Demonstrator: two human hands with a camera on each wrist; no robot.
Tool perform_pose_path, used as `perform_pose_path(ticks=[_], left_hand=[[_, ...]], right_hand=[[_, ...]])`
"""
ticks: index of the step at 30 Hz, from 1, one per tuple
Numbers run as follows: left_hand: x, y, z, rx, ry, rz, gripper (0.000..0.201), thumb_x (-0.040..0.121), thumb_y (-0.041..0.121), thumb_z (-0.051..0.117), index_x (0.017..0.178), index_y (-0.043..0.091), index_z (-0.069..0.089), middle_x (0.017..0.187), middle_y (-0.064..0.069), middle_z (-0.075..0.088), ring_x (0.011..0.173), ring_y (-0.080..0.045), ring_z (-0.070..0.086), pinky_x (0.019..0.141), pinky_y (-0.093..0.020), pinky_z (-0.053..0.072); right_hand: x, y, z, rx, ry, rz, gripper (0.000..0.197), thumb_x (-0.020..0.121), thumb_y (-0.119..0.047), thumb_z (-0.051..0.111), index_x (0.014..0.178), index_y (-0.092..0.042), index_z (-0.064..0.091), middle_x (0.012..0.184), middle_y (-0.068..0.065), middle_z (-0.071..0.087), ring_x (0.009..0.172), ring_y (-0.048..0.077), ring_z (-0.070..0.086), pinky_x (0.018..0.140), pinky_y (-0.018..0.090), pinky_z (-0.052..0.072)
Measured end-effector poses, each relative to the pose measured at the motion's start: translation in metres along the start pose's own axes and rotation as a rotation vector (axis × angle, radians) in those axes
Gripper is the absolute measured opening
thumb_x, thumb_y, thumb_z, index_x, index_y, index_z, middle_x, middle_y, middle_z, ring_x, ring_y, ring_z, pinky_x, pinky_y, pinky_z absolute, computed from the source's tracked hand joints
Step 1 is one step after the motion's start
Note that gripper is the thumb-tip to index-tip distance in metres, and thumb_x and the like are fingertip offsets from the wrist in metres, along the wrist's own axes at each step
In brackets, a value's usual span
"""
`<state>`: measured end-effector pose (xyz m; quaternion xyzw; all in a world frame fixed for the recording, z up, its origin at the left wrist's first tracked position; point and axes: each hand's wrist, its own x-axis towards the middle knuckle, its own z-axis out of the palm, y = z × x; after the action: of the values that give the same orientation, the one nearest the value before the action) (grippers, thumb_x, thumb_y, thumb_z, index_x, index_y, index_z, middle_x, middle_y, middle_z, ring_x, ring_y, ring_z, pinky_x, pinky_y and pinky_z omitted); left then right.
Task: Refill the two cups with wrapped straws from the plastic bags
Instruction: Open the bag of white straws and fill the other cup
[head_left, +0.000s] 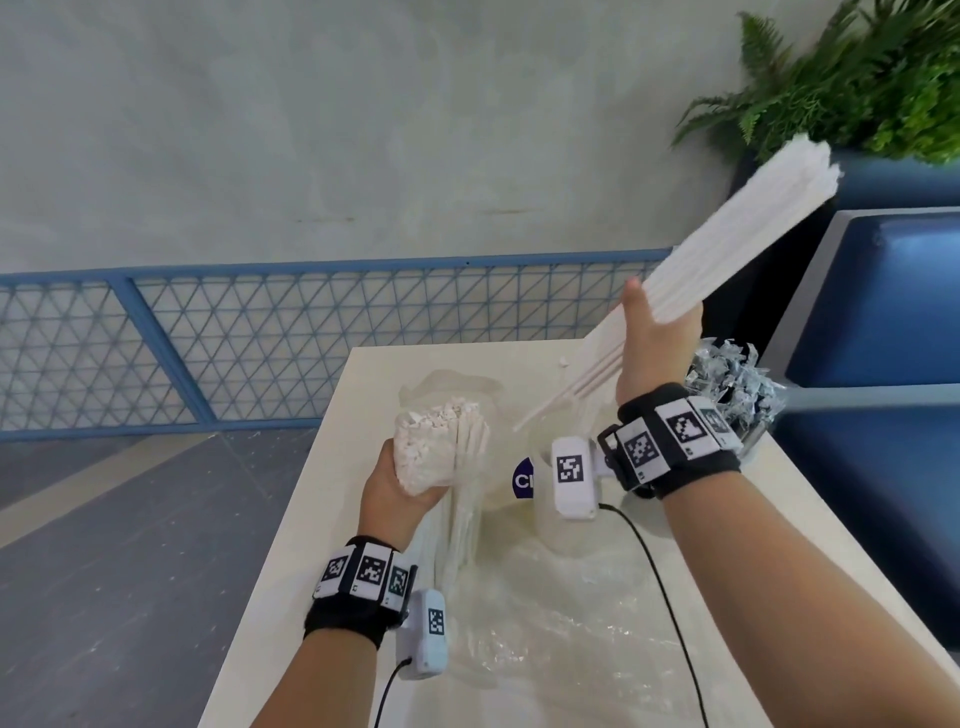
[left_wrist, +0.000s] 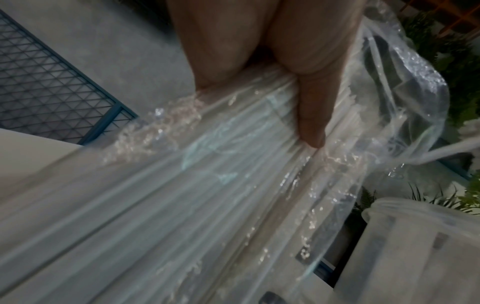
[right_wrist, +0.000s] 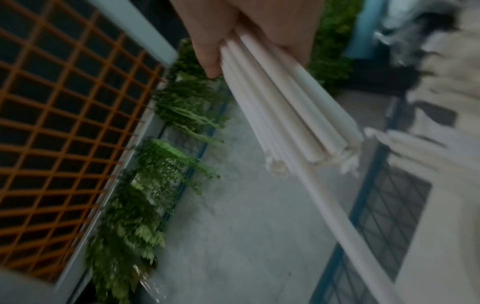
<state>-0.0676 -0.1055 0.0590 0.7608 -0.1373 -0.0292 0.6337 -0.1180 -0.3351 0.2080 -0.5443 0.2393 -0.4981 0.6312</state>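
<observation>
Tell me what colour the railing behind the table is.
Blue, with a diamond mesh; the railing shows best in the head view.

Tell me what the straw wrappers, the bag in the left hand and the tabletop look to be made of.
Wrapped straws in the right hand: matte white paper, apparently; opaque, no shine, torn-looking ends. Plastic bag gripped by the left hand: thin clear plastic film; see-through, crinkled, with bright glints. Table: smooth cream surface with a soft sheen, possibly laminate; the pictures leave that open.

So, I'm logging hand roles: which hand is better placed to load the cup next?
Right. The right hand grips a loose bundle of straws above the cup; the left hand holds the bagged straws.
</observation>
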Motion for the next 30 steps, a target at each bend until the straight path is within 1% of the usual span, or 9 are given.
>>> perform_pose_path(ticks=[5,8,10,12,16,20,22,26,30], left_hand=[[0.003,-0.004,0.004,0.020,0.002,0.016,0.059,0.046,0.038,0.081,0.093,0.041,0.045,0.095,0.022,0.056,0.084,0.017,0.056,0.074,-0.005,0.042],[0.003,-0.009,0.005,0.076,0.004,0.049,0.065,0.051,0.044,0.083,0.104,0.024,0.050,0.099,0.012,0.058,0.095,-0.007,0.060,0.084,-0.010,0.043],[0.002,-0.006,0.005,0.140,0.024,0.071,0.059,0.060,0.024,0.084,0.107,0.013,0.050,0.098,0.005,0.058,0.095,-0.018,0.058,0.077,0.000,0.040],[0.000,0.001,0.003,0.134,0.025,0.057,0.053,0.065,0.005,0.081,0.101,0.021,0.046,0.093,0.010,0.056,0.088,-0.009,0.057,0.068,0.003,0.039],[-0.005,0.002,-0.001,0.048,-0.011,0.060,0.056,0.067,0.002,0.079,0.093,0.039,0.045,0.094,0.021,0.056,0.078,0.022,0.055,0.065,0.002,0.041],[-0.007,0.004,0.000,0.018,-0.016,0.060,0.056,0.067,0.003,0.079,0.092,0.039,0.045,0.095,0.020,0.056,0.077,0.026,0.053,0.066,0.002,0.042],[-0.007,0.004,0.000,0.013,-0.020,0.060,0.057,0.066,0.004,0.080,0.093,0.039,0.046,0.096,0.020,0.056,0.078,0.025,0.053,0.066,0.001,0.042],[-0.008,0.004,-0.001,0.010,-0.013,0.045,0.057,0.051,0.033,0.082,0.094,0.042,0.046,0.095,0.021,0.058,0.081,0.024,0.054,0.069,-0.003,0.044],[-0.008,0.005,-0.001,0.021,-0.015,0.041,0.056,0.058,0.020,0.084,0.092,0.042,0.045,0.094,0.021,0.057,0.078,0.025,0.053,0.071,-0.012,0.043]], right_hand=[[0.001,-0.007,-0.002,-0.185,-0.109,-0.183,0.043,0.084,-0.024,0.066,0.119,-0.006,0.046,0.094,-0.011,0.051,0.083,0.000,0.050,0.064,-0.003,0.037],[-0.011,0.008,-0.003,-0.333,-0.215,-0.162,0.045,0.083,-0.026,0.066,0.119,-0.007,0.047,0.097,-0.004,0.051,0.088,0.011,0.049,0.062,0.005,0.038],[-0.021,0.025,-0.006,-0.393,-0.253,-0.116,0.045,0.081,-0.028,0.068,0.117,-0.008,0.049,0.096,-0.002,0.053,0.088,0.014,0.050,0.070,0.019,0.040],[-0.029,0.040,-0.009,-0.403,-0.273,-0.069,0.043,0.079,-0.025,0.071,0.114,-0.008,0.051,0.094,-0.002,0.054,0.087,0.015,0.051,0.072,0.024,0.039],[-0.036,0.057,-0.014,-0.391,-0.292,-0.079,0.039,0.077,-0.018,0.073,0.109,-0.010,0.051,0.093,-0.004,0.054,0.083,0.013,0.050,0.073,0.020,0.040],[-0.038,0.066,-0.020,-0.343,-0.301,-0.135,0.046,0.079,-0.012,0.069,0.119,-0.015,0.045,0.090,-0.016,0.049,0.080,-0.015,0.048,0.067,0.000,0.034],[-0.039,0.068,-0.023,-0.331,-0.277,-0.180,0.052,0.084,-0.013,0.064,0.128,-0.017,0.037,0.097,-0.024,0.044,0.087,-0.021,0.045,0.072,0.000,0.033],[-0.040,0.079,-0.034,-0.673,-0.125,-0.530,0.038,0.085,-0.024,0.060,0.121,-0.020,0.050,0.117,-0.002,0.057,0.108,0.010,0.045,0.096,0.029,0.030],[-0.033,0.089,-0.040,-0.859,-0.123,-0.444,0.044,0.079,-0.033,0.064,0.119,-0.018,0.052,0.136,0.005,0.045,0.132,0.031,0.033,0.107,0.050,0.025]])
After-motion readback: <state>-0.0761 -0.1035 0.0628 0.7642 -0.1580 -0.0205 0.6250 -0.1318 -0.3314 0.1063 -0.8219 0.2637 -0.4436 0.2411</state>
